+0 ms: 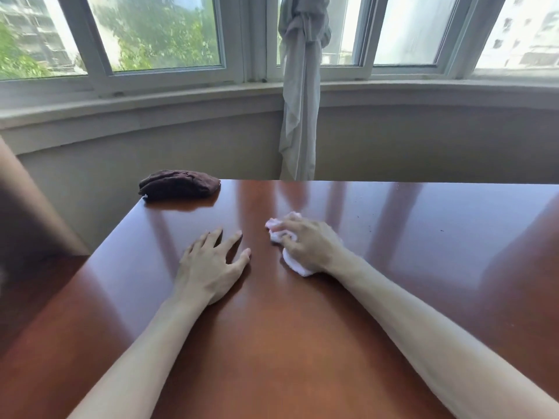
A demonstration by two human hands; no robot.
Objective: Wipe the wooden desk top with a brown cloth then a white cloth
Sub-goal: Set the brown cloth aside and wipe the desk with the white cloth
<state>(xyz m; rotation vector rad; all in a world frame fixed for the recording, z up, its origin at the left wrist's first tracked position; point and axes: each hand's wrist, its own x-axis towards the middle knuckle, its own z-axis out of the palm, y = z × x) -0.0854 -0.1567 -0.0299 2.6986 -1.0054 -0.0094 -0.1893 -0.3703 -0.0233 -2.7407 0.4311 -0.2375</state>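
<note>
The glossy reddish wooden desk top (393, 252) fills the lower part of the head view. My right hand (311, 243) grips a crumpled white cloth (295, 263) and presses it on the desk near the middle; cloth shows at the fingertips and under the palm. My left hand (211, 264) rests flat on the wood just left of it, fingers spread, holding nothing. A folded brown cloth (178, 184) lies at the desk's far left corner, apart from both hands.
The desk's far edge runs below a curved wall and window sill (423, 92). A tied grey curtain (299, 116) hangs down behind the far edge. A dark brown surface (27, 237) stands left of the desk. Small dark specks dot the wood at right.
</note>
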